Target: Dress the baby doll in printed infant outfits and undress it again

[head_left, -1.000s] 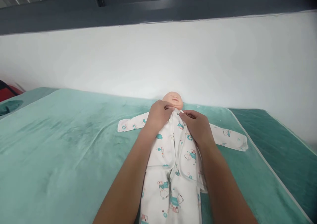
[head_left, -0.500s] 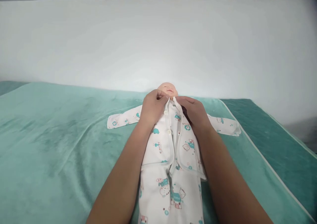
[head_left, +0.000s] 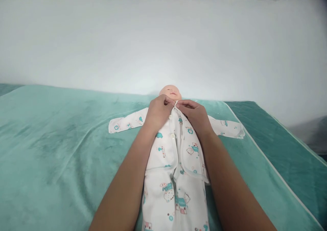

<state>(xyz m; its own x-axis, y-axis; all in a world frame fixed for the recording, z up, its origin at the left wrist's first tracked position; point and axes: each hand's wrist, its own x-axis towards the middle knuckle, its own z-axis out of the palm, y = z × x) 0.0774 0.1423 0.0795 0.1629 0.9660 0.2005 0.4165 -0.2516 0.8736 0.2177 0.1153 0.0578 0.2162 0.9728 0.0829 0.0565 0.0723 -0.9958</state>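
A baby doll (head_left: 170, 90) lies on its back, dressed in a white printed baby jacket (head_left: 163, 152) and matching trousers (head_left: 163, 203). At the neck, my left hand (head_left: 159, 111) pinches the jacket's left front edge by the collar. My right hand (head_left: 195, 113) pinches the opposite collar edge, and the two edges meet between my fingertips. Below them the jacket front hangs apart, with buttons (head_left: 173, 136) showing along the left edge. Both sleeves (head_left: 127, 121) stretch out sideways. My fingers hide whatever fastener is at the collar.
A light green blanket (head_left: 63, 139) lies under the doll, with a fold running along its left part. Darker green cloth (head_left: 281, 145) shows at the right. A white wall (head_left: 163, 43) rises just behind the doll's head.
My right hand has moved left, bringing its collar edge against the one in my left hand. The gap at the neck has closed. The view has shifted slightly.
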